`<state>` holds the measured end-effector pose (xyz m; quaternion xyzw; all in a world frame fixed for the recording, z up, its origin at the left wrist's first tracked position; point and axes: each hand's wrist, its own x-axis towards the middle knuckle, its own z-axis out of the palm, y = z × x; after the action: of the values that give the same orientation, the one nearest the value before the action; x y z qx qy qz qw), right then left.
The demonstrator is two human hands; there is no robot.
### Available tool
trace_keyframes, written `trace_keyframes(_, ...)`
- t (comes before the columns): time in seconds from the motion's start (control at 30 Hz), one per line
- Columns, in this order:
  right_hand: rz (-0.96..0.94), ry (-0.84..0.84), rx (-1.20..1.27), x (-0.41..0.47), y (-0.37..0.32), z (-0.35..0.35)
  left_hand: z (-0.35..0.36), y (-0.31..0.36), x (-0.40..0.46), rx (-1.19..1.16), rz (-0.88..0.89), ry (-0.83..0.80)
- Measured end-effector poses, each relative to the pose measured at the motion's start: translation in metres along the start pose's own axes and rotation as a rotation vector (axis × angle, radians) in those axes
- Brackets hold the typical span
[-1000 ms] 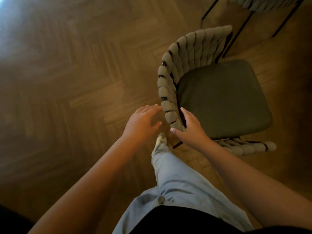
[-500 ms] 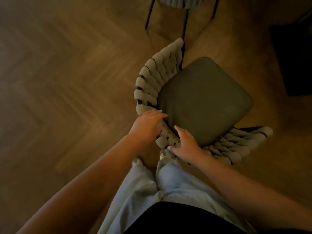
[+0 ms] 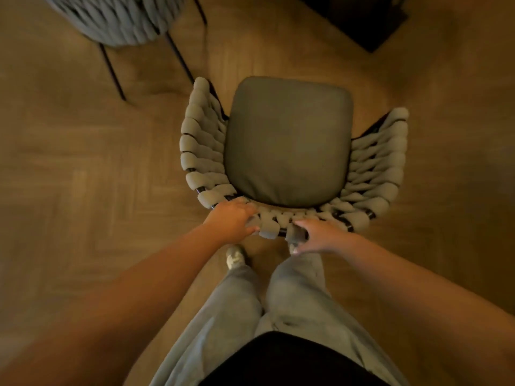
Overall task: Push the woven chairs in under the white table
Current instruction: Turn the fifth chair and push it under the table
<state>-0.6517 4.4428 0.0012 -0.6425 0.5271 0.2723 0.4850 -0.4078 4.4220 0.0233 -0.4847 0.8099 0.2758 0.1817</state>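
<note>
- The left hand (image 3: 232,218) grips the top of the curved backrest of the grey woven chair with thick padded straps on a thin black frame (image 3: 206,165), fingers curled over the rim at its near-left part and the thumb against the outer side.
- The right hand (image 3: 317,235) grips the same rim just to the right of the left one, fingers curled over the weave and the thumb pointing down toward the floor; a short stretch of woven rim shows between the two hands.
- Both bare forearms reach forward and inward from the lower corners of the view to meet at the back of the chair.
- The chair's dark olive padded seat cushion (image 3: 287,140), square with rounded corners, lies beyond the hands, and the woven back wraps round its near side and both flanks.
- The chair stands on the brown herringbone wooden floor (image 3: 69,162), about mid-floor in the view, with its open front facing away from the person.
- The person's legs in light grey trousers (image 3: 292,296) stand just behind the backrest, with a pale shoe (image 3: 235,257) on the floor beside the left hand.
- A second grey woven chair on thin black legs (image 3: 117,18) stands near the far-left edge of the view, apart from the first, only partly visible and blurred.
- A dark flat shape (image 3: 367,20) lies at the far-right corner of the floor; what it is cannot be told.
</note>
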Motion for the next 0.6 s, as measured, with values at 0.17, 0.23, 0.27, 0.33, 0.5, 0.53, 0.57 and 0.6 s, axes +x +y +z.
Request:
trace_keyframes(0.17,0.076,0.31,-0.111,0.011,-0.014,0.033,0.007,-0.024,0.015,0.076,0.069,-0.141)
trace_keyframes(0.23,0.108,0.405,-0.173,0.013,-0.016,0.04,0.009,-0.03,0.019,0.097,0.059,-0.177)
trace_keyframes(0.27,0.125,0.446,-0.198,0.014,-0.016,0.042,0.01,-0.032,0.021,0.128,0.049,-0.184)
trace_keyframes(0.33,0.163,0.483,-0.215,0.015,-0.014,0.041,0.017,-0.034,0.027,0.233,0.053,-0.178)
trace_keyframes(0.5,0.155,0.436,-0.285,0.019,-0.004,0.035,0.025,-0.04,0.038,0.259,0.112,-0.167)
trace_keyframes(0.53,0.156,0.434,-0.304,0.02,-0.004,0.036,0.025,-0.041,0.039,0.244,0.122,-0.175)
trace_keyframes(0.57,0.159,0.433,-0.322,0.02,-0.004,0.035,0.025,-0.043,0.039,0.234,0.132,-0.182)
trace_keyframes(0.6,0.166,0.427,-0.336,0.021,-0.005,0.034,0.024,-0.044,0.04,0.235,0.144,-0.188)
